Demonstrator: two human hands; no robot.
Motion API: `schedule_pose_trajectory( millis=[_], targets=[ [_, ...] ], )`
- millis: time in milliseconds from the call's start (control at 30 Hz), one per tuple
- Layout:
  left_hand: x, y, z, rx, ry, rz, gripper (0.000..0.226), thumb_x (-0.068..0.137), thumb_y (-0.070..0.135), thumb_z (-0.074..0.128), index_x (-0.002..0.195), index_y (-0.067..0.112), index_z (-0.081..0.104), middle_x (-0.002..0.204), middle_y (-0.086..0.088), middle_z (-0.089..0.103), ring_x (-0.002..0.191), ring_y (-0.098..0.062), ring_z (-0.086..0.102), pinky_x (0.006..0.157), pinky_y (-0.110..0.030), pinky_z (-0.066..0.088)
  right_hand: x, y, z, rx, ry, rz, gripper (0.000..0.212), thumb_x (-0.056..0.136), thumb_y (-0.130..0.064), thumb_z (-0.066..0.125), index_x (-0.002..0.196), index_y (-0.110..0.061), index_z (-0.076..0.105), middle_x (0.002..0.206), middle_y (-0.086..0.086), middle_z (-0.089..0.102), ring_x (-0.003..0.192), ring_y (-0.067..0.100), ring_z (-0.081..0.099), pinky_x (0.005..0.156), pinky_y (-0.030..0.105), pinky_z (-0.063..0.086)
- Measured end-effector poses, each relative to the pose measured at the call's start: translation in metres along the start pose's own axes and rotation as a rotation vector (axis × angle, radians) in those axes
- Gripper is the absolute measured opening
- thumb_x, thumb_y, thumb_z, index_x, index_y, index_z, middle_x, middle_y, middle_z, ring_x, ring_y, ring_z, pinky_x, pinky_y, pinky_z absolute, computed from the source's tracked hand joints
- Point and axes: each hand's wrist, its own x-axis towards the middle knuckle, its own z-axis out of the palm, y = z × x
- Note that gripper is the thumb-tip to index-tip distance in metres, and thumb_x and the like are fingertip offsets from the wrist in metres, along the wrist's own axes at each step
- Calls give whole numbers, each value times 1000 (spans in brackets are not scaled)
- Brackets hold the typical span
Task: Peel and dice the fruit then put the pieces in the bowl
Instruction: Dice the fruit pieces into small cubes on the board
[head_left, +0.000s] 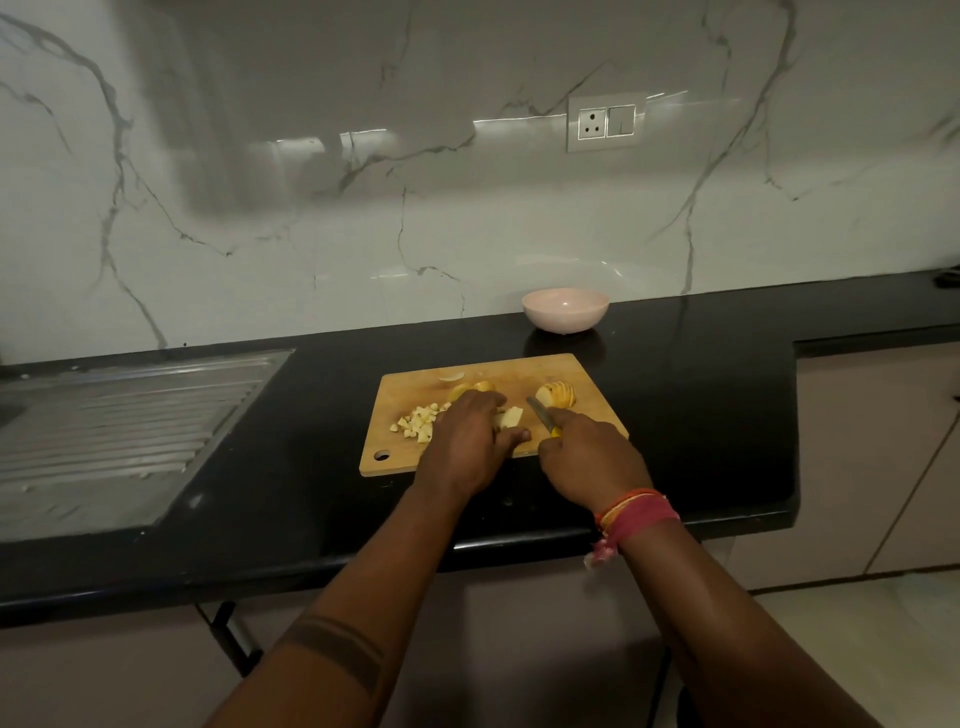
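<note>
**Wooden board, fruit partly diced**

Wooden cutting board (415, 457) is lying on the black counter (701, 415), and both hands are working over it. The left hand (467, 441) is pressing down on a pale fruit piece (511, 415) near the board's middle, fingers curled over it. The right hand (592, 457) is gripping the yellow handle of a knife (540, 413), whose blade is pointing away from the person, just beside that piece. A heap of diced pieces (418, 422) is sitting on the board's left part. A sliced fruit section (557, 396) is resting beyond the blade, and more chunks (471, 387) are lying behind the left hand. The pink bowl (565, 310) is standing on the counter behind the board, against the marble wall (363, 208). A steel draining board (114, 415) is stretching off to the left.
</note>
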Motion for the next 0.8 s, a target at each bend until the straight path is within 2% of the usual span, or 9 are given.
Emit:
schedule_pose_trajectory(
  millis=[100,233,333,400,467,567,667,800],
  targets=[
    [1,1,0,15,-6,6,52,92,42,70,136,18,57,128,-3,61,116,-21,57,100,-45,48,4,0,-2,-35,-24,-5,53,96,-33,47,149,-36,45,125,4,65,102,24,62,74,32,47],
    [2,-2,-1,-21,20,18,42,96,22,65,137,20,56,132,-2,59,118,-19,57,103,-41,48,-4,5,-1,-23,-45,-45,50,96,-34,48,146,-40,46,106,-1,68,84,16,63,72,33,54],
    [2,-3,-3,-45,17,18,45,95,12,61,139,21,56,136,0,57,122,-16,55,106,-34,45,-2,10,-4,25,-14,-31,49,97,-33,48,146,-38,48,109,0,67,84,16,62,72,32,53],
    [2,-3,-4,-57,6,17,47,94,10,61,139,21,56,138,0,57,124,-17,55,108,-34,45,-2,8,-1,7,5,-18,50,97,-34,48,146,-38,47,112,1,67,88,17,61,72,31,50],
    [1,-2,-4,-27,-1,-9,46,95,17,60,140,22,56,139,0,57,127,-21,53,111,-41,40,-5,4,4,-39,12,-38,51,96,-36,47,147,-43,45,111,0,69,91,19,62,70,31,48],
    [1,-2,-9,169,3,-75,44,98,38,57,141,29,56,137,2,58,130,-25,47,110,-49,30,-10,-1,11,-74,40,-66,53,97,-38,46,149,-45,41,105,-1,69,84,17,60,65,29,43],
    [1,-4,-11,235,-22,-106,42,99,48,52,136,32,60,133,1,56,129,-25,44,109,-48,24,-9,-2,12,-78,50,-60,53,97,-37,46,149,-45,40,105,-1,69,82,16,58,65,29,43],
    [3,-9,-10,186,-59,-115,43,98,51,54,137,35,60,135,3,55,131,-23,42,112,-47,19,-9,-4,13,-71,1,-98,52,97,-39,46,148,-42,43,114,0,69,95,20,64,72,32,50]
  ],
)
